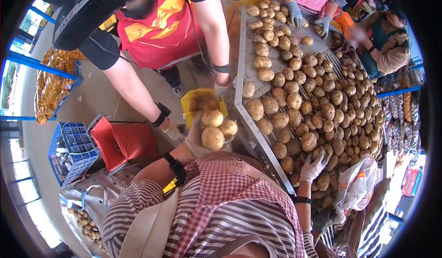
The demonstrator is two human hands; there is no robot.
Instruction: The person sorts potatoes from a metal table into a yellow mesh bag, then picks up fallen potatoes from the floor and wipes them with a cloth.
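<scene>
My left hand [195, 136], in a pale glove, is cupped around three large potatoes [212, 138] in front of my chest. Just beyond them is a yellow basket [188, 106] with blurred potatoes inside. My right hand [313, 168], also gloved, reaches onto the sorting table [246, 80]. Its fingers are apart, with the tips against loose potatoes [309, 141] in the pile. Whether any one of these is gripped is hard to make out; the hand looks open.
Opposite me a co-worker in a red apron [161, 27] has gloved hands beside the yellow basket. Another person's blue-grey gloves [294, 14] touch potatoes at the table's far end. At left stand a red folding seat [124, 140] and a blue crate [73, 152]. A plastic bag [357, 182] lies right.
</scene>
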